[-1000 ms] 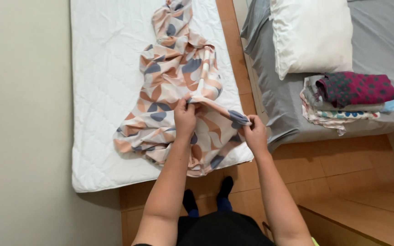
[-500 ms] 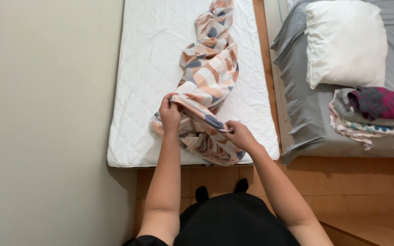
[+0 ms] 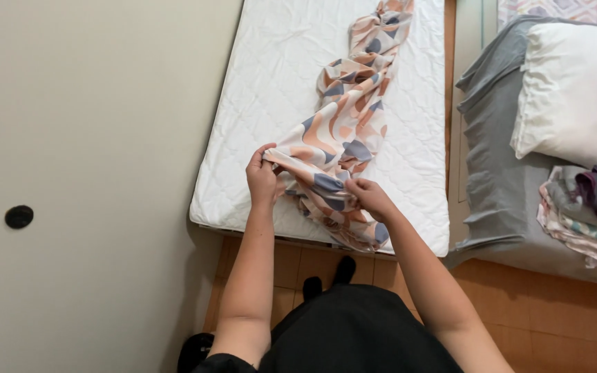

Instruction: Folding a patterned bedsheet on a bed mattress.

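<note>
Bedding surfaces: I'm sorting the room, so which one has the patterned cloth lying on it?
The bare white quilted mattress by the wall carries the patterned cloth; the grey-sheeted bed holds a pillow.

This is a bedroom in a home. A white quilted mattress (image 3: pixel 278 90) lies low over a wooden floor (image 3: pixel 547 311), close to a plain pale wall (image 3: pixel 91 138). Just beside it is a second bed with a grey sheet (image 3: pixel 499 179) and a white pillow (image 3: pixel 575 97) on top. Near the pillow there is a small pile of folded clothes (image 3: pixel 589 207). A patterned cloth (image 3: pixel 347 117) lies along the mattress.
</note>
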